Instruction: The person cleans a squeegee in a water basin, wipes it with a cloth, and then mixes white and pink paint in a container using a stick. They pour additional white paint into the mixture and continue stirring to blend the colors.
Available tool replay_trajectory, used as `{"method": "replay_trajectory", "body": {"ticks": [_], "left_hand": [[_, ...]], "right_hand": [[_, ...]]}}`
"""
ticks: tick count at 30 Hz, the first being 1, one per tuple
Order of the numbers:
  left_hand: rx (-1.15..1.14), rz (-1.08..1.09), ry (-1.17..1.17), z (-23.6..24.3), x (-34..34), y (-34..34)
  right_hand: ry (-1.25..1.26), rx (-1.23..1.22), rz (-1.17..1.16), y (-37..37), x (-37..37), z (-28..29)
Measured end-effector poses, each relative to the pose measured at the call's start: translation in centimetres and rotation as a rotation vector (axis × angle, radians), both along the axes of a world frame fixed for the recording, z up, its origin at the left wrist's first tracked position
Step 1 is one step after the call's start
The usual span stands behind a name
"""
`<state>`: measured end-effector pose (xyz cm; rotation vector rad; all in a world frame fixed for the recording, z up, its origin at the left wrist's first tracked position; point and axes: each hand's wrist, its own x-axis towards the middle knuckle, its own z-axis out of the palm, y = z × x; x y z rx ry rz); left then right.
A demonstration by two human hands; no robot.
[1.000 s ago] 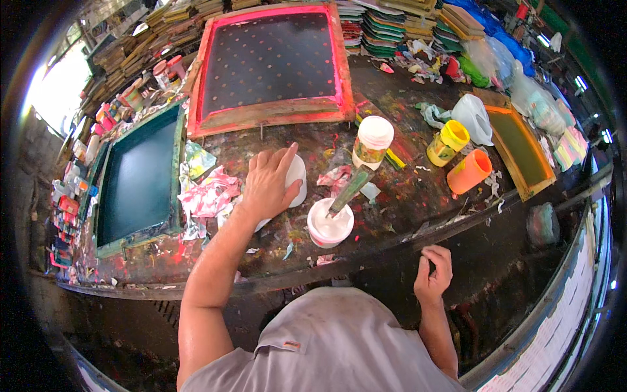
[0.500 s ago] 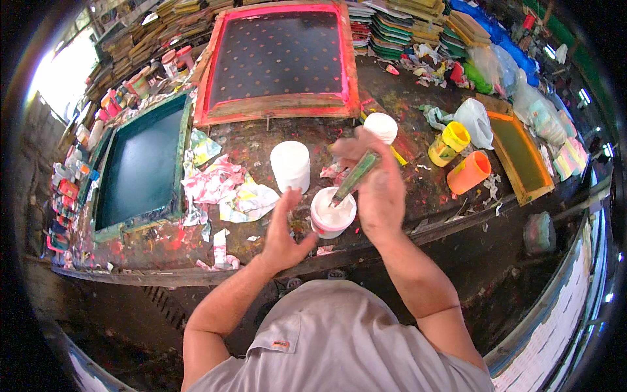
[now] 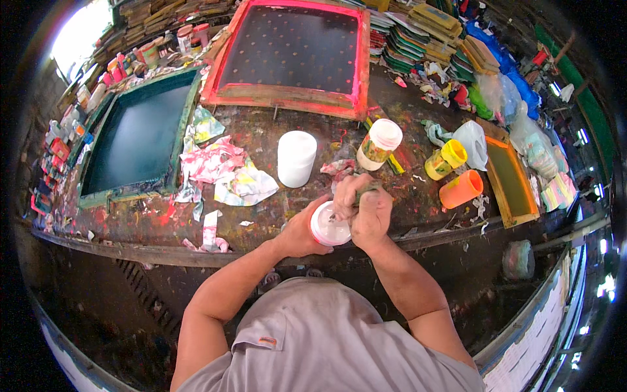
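Observation:
My left hand (image 3: 304, 230) is wrapped around the side of a white plastic tub (image 3: 320, 240) near the table's front edge. White paste or paint (image 3: 336, 232) shows inside it. My right hand (image 3: 367, 212) is closed in a fist over the tub's right rim. It grips a green-handled tool (image 3: 371, 188), of which only a bit of handle shows; its lower end is hidden by the hand. Just beyond stands a closed-looking white jar (image 3: 297, 159). To its right is a stained jar with a pale top (image 3: 379, 144).
Behind are a pink-edged screen frame (image 3: 294, 55) and, leftward, a green-edged one (image 3: 137, 140). Crumpled stained paper (image 3: 219, 166) lies left of the jars. A yellow jar (image 3: 445, 160), an orange jar (image 3: 461, 189) and a small frame (image 3: 506, 173) are at the right.
My left hand has closed around the tub, which sits slightly lower in view. My right hand has come down and in toward the tub, gripping the tool in a fist. The view has shifted slightly.

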<state>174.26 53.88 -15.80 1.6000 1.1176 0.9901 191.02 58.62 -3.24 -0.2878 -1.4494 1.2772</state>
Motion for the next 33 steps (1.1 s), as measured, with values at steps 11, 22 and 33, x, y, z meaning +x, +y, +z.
{"method": "replay_trajectory", "body": {"ticks": [11, 22, 33], "left_hand": [[-0.008, -0.025, -0.094, -0.5, 0.1, -0.2], [0.075, 0.006, -0.067, -1.7, 0.1, 0.1], [0.119, -0.002, 0.003, -1.6, -0.1, 0.2]], "right_hand": [[0.042, -0.021, 0.155, -2.3, 1.3, 1.6], [0.003, -0.075, 0.274, -1.9, 1.5, 1.3], [-0.061, -0.047, 0.287, -0.5, 1.5, 2.9]]}}
